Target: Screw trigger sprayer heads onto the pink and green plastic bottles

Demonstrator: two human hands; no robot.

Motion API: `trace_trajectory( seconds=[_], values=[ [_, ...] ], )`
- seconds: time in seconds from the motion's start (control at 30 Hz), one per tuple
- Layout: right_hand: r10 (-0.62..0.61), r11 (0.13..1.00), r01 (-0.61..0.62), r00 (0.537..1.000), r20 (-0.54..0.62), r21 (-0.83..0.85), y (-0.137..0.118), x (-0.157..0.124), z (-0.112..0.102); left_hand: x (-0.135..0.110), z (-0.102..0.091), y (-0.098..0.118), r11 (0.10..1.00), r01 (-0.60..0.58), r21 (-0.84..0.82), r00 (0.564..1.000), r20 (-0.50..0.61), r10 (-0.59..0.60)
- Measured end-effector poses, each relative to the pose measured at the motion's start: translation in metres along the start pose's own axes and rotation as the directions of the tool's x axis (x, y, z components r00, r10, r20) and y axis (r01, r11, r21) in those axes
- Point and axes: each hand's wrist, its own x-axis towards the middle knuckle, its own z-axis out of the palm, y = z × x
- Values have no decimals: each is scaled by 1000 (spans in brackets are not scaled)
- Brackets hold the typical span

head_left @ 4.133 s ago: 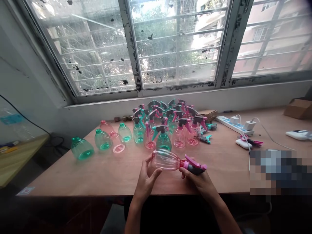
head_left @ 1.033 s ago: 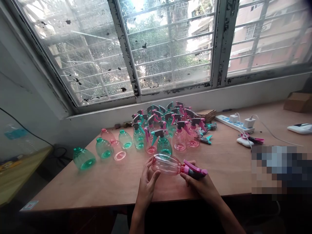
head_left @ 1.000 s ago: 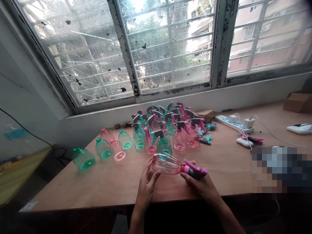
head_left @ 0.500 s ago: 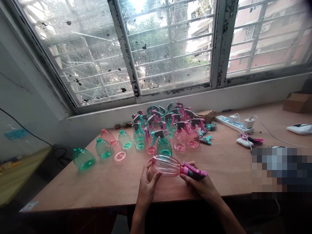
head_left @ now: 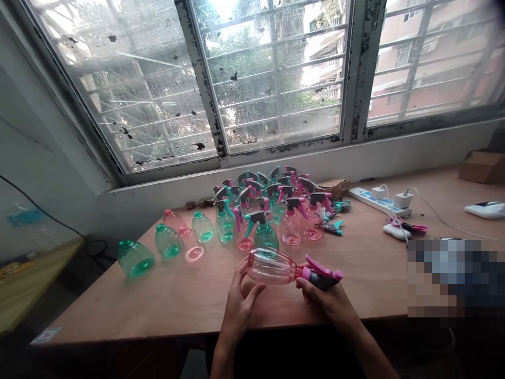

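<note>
Bottle (head_left: 272, 267) was lying sideways in both hands over the near part of the worktop (head_left: 177, 302), just this side of a green sprayer (head_left: 266, 236). Left grip (head_left: 240, 305) was curled round the base, how firmly I couldn't tell; right grip (head_left: 330, 301) was pinching the spray head (head_left: 324, 281) near its collar (head_left: 305, 272). To do that bit well, I'd say cradle the base gently, since the walls looked thin, keep neck (head_left: 299, 271) and head in one line, and put any twist through the collar, not the trigger (head_left: 317, 265). Looks-wise, pretty nice tbh: see-through pink, streaked lengthwise, deeper red at the neck, with a pink collar and trigger on a dark grey head. Couldn't spot any liquid inside.
</note>
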Motion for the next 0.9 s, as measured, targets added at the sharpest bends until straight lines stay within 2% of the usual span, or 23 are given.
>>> trace_trajectory(
  seconds=[0.3, 0.5, 0.77, 0.9],
  values=[
    [-7, 1000, 7, 999, 38, -8, -3, -1, 0, -3, 3, 2, 995, 74, -66, 997, 12, -74],
    [-2, 1000, 2, 1000, -9, 19, 1, -1, 0, -2, 3, 4, 997, 32, -65, 999, 23, -30],
    [-23, 1000, 22, 999, 23, 14, 1, 0, -1, -2, 4, 2, 991, 60, -123, 998, 21, -58],
    [-10, 1000, 10, 1000, 29, 9, 1, 0, -3, -1, 2, 0, 993, 37, -111, 999, 18, -35]
  ],
)
